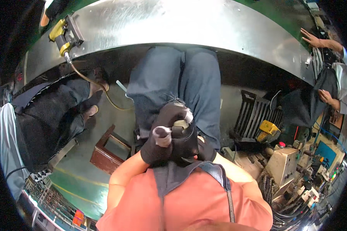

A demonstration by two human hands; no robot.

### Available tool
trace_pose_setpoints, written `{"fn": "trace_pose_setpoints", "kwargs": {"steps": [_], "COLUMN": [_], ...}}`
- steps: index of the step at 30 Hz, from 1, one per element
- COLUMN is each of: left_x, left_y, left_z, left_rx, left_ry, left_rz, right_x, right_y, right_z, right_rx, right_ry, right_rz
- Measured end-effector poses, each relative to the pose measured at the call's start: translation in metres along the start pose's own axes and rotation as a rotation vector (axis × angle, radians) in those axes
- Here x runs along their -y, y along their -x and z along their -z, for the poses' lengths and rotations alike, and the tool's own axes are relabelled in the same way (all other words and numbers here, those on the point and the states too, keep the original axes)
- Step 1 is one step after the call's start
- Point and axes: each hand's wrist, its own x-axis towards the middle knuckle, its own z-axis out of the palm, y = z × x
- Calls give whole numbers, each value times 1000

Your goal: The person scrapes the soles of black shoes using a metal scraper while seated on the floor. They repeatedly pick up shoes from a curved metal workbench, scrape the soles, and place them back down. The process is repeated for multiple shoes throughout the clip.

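Both my hands wear dark, worn gloves and are pressed together over my lap, above my blue trousers (pixel 196 81). My left hand (pixel 157 143) is curled like a fist, with a grey fingertip showing at its top. My right hand (pixel 189 139) lies against it, its fingers closed around the left one. A small pale piece (pixel 180 124) shows between the two gloves; I cannot tell whether it is a held thing or a bare finger. My forearms come out of orange sleeves, and a dark apron (pixel 181 173) hangs over my chest.
A big curved steel sheet (pixel 181 23) spans the top, with a yellow tool (pixel 61 34) and its hose at the left. One person (pixel 50 111) sits at my left, another (pixel 327 88) works at the right. A wooden stool (pixel 106 152), a dark rack (pixel 254 113) and a beige machine (pixel 285 161) stand around me.
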Motion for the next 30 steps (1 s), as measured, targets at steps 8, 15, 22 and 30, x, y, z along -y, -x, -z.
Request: {"fn": "trace_pose_setpoints", "kwargs": {"steps": [8,15,22,30], "left_x": [-7,4,-33,-34], "left_y": [-20,-18,-40,-86], "left_z": [-7,11,11,25], "left_rx": [82,3,317,85], "left_ry": [-291,513,-393,-267], "left_rz": [-45,9,-401,-171], "right_x": [2,-12,-24,73], "right_y": [5,19,24,-54], "right_z": [2,-8,-15,43], "right_rx": [-132,-119,-10,-172], "right_ry": [207,173,-284,-204], "right_rz": [203,147,-248,-273]}}
